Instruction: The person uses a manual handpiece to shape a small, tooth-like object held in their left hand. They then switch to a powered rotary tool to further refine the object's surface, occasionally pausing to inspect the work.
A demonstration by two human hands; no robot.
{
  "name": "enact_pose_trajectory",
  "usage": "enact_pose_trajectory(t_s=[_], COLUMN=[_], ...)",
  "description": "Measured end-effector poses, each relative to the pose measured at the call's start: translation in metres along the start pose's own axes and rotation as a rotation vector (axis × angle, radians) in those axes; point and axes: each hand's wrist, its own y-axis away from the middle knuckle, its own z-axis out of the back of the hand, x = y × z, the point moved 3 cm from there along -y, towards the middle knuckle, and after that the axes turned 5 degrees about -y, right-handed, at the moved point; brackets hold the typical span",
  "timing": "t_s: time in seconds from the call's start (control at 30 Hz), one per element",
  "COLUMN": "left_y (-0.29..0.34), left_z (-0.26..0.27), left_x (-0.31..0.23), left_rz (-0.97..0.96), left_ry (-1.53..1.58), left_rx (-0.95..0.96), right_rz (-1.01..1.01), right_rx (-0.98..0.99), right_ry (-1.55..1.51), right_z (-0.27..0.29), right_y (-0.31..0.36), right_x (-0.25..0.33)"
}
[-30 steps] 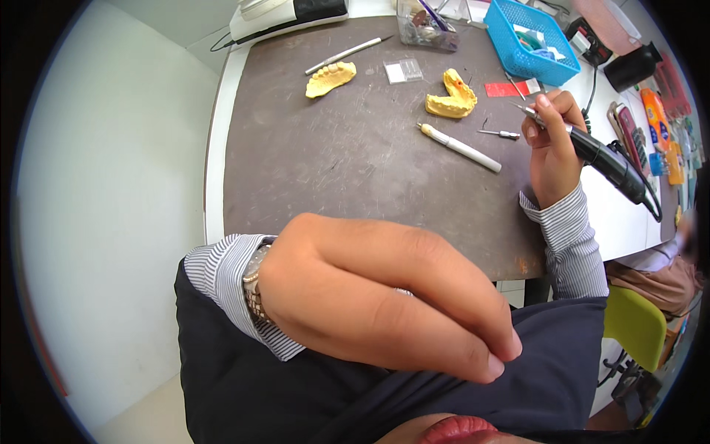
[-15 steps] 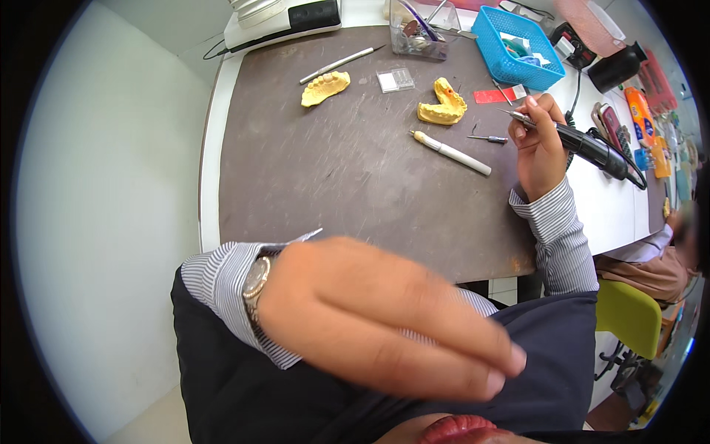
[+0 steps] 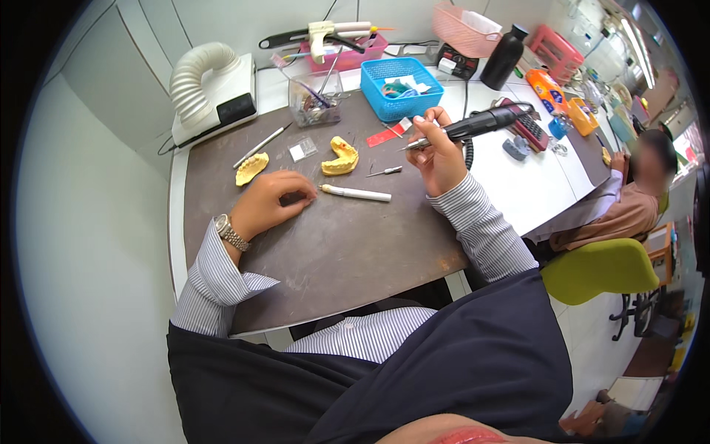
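Note:
My right hand (image 3: 442, 159) grips a black rotary handpiece (image 3: 484, 123) like a pen, its thin metal bit pointing left above the table. Palm down on the brown tabletop, my left hand (image 3: 274, 201) is loosely curled with a gap between thumb and fingers, and nothing shows in it. Just right of its fingertips lies a white pen-shaped tool (image 3: 359, 194). Beyond that hand sits a yellow dental cast (image 3: 252, 169); a second, horseshoe-shaped yellow cast (image 3: 340, 157) stands farther right. A small metal tool (image 3: 384, 171) lies between this cast and my right hand.
A slim carving tool (image 3: 259, 146), a small clear case (image 3: 302, 149) and a red strip (image 3: 383, 135) lie farther back. Behind them stand a clear tool holder (image 3: 314, 111), a blue basket (image 3: 399, 68) and a white hose unit (image 3: 222, 96). Another person (image 3: 617, 203) sits at right.
My left hand has swung from above my lap up and forward onto the tabletop. The view has tilted up, showing more of the back wall. My right hand still holds the handpiece.

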Motion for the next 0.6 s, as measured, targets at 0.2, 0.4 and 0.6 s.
enact_pose_trajectory(t_s=[0.2, 0.4, 0.6], left_y=[0.001, -0.035, -0.088], left_z=[0.013, 0.022, 0.002], left_x=[-0.025, -0.089, -0.113], left_rz=[0.114, -0.245, -0.509], left_ry=[-0.159, -0.307, -0.322], left_rx=[-0.074, -0.33, -0.297], right_rz=[0.16, -0.108, -0.453], right_rx=[-0.132, 0.047, 0.32], right_ry=[0.149, 0.029, -0.047], right_z=[-0.015, -0.03, -0.066], right_y=[0.025, 0.059, 0.108], right_x=[0.02, 0.014, 0.022])
